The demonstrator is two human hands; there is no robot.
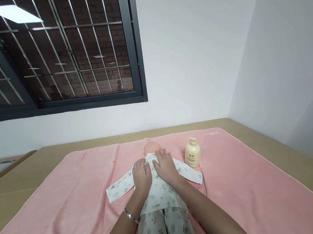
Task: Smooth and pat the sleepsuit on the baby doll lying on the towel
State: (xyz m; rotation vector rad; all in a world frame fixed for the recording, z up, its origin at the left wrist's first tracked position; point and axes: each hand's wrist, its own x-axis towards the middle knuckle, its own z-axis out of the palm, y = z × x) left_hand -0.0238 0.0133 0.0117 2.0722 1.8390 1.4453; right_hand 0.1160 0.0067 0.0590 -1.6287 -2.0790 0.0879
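A baby doll (151, 148) lies on a pink blanket, its bald head pointing away from me and its sleeves spread to both sides. It wears a white printed top (159, 189) and matching printed trousers (153, 232). My left hand (142, 176) rests flat on the left shoulder area of the top, fingers stretched out. Opposite it, my right hand (166, 166) lies flat on the right shoulder area, its fingers extended. Both palms are turned down onto the cloth, and neither hand grips anything. A silver bracelet (131, 216) circles my left wrist.
The pink blanket (70, 209) covers most of the wooden table (23, 173). A cream pump bottle (192, 153) stands upright just right of the doll's head. Behind the table is a white wall (187, 49) with a barred window (74, 47).
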